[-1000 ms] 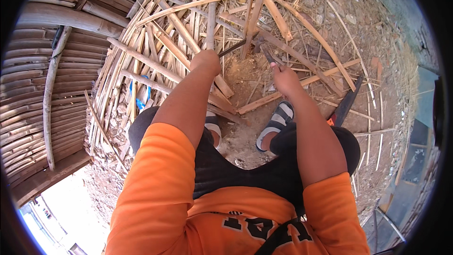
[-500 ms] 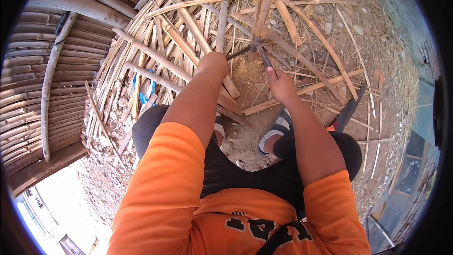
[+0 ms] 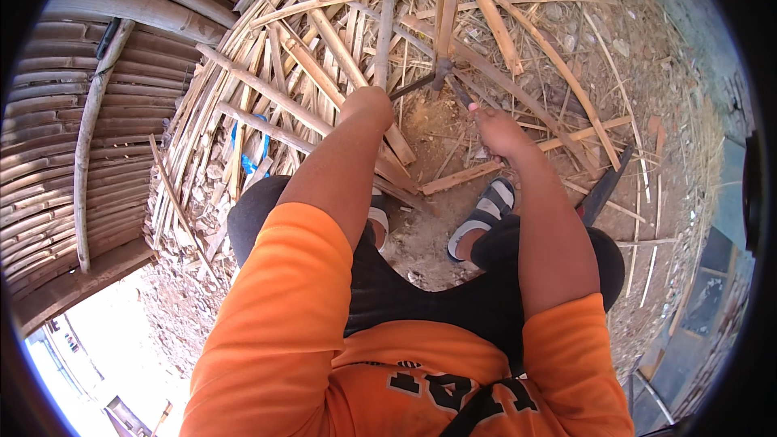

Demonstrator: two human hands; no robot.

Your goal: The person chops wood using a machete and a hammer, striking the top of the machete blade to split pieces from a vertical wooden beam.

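My left hand (image 3: pixel 368 108) is closed round the dark handle of what looks like a hammer (image 3: pixel 443 70); its head rests by the lower end of an upright wooden strip (image 3: pixel 451 8). In my right hand (image 3: pixel 498 131), thumb along the top, is a dark narrow rod (image 3: pixel 462 93) angled toward the hammer head; its exact kind is unclear. The lower fingers of this hand curl partly out of sight. Split wood strips (image 3: pixel 486 171) lie on the ground just below both hands.
Heaped bamboo and wood strips (image 3: pixel 299 105) spread to the left, with a blue plastic piece (image 3: pixel 249 154) among them. A dark blade-like tool (image 3: pixel 609 186) lies beside my right knee. A slatted bamboo wall (image 3: pixel 121 121) stands at far left. My sandalled feet (image 3: pixel 490 209) are below.
My right hand has shifted slightly up and to the right, turning its grip on the dark rod. The upright strip and hammer head have moved a little. My left hand stays nearly in place.
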